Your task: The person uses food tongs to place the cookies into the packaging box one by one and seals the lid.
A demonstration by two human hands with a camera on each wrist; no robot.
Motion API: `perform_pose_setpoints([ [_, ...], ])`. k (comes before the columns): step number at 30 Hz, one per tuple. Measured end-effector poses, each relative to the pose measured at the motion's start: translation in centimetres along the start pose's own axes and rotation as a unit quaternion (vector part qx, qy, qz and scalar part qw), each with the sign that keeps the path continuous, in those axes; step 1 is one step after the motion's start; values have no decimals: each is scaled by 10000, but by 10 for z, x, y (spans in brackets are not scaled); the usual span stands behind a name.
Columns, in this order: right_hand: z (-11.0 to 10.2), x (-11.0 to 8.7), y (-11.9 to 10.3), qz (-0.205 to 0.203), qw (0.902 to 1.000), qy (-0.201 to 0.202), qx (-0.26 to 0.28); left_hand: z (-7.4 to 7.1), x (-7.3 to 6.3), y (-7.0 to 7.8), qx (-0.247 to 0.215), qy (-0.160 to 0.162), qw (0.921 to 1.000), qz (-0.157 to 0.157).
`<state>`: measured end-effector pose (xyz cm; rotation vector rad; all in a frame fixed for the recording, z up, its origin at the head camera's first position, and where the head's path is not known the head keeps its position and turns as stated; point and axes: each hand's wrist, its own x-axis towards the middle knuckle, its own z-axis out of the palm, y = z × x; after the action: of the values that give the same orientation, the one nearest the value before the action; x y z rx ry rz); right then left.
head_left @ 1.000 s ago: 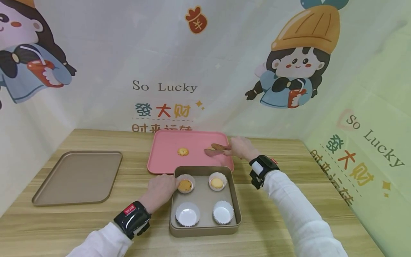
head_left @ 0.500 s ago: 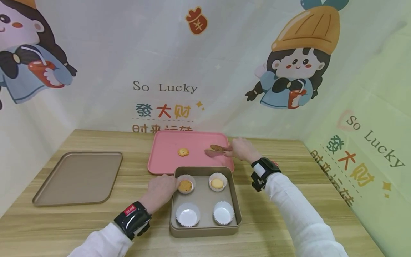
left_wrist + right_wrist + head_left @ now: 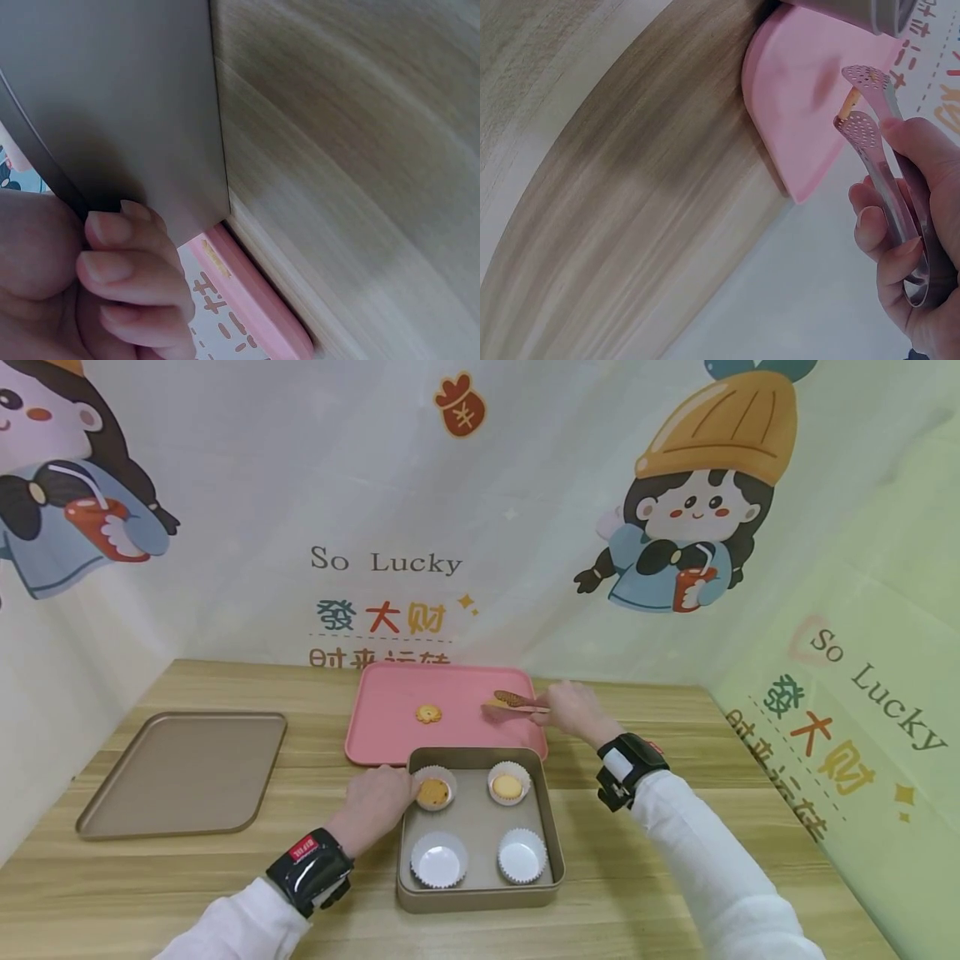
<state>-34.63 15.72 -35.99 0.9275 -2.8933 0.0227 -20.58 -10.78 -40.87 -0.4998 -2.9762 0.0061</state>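
Observation:
My left hand (image 3: pixel 378 797) pinches the left rim of a deep square baking tin (image 3: pixel 480 903); the thumb and fingers (image 3: pixel 124 270) meet at the rim in the left wrist view. Inside the tin sit paper cups: one (image 3: pixel 450 777) with a speckled cookie (image 3: pixel 432 793), one with a plain pale cookie (image 3: pixel 507 787), and two white ones (image 3: pixel 438 860) at the front. My right hand (image 3: pixel 576 710) grips metal tongs (image 3: pixel 885 176) with perforated tips over a pink tray (image 3: pixel 390 743). A thin cookie (image 3: pixel 849 103) is caught edgewise between the tips.
A flower-shaped cookie (image 3: pixel 428 714) lies on the pink tray, behind the tin. At the left of the wooden table (image 3: pixel 615 893) is a flat brown baking tray (image 3: pixel 180 772). A printed cloth (image 3: pixel 525 568) hangs along the table's back and sides.
My right hand and the tongs have shifted slightly to the right, the tong tips drawing closer together around the cookie. The left hand and the tin have stayed put.

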Motion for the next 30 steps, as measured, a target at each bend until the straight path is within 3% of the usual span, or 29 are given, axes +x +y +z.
perform_pose_setpoints([
  [5,-10,-9,-3,-162,9991,340,-217,-1,1,1,-131,-21,9999,-81],
  [9,-20,-20,-10,-487,9956,768,-215,-2,1,1,24,-84,10000,-6],
  [18,-37,-61,-38,-1512,9699,1845,-491,-2,1,0,109,-137,9998,80],
  [22,-37,-78,-52,-1945,9585,2059,-329,-2,1,0,-71,-146,9999,-11],
  [30,-29,-103,-78,-2698,9423,1981,-38,-3,0,0,25,-136,9999,38],
])
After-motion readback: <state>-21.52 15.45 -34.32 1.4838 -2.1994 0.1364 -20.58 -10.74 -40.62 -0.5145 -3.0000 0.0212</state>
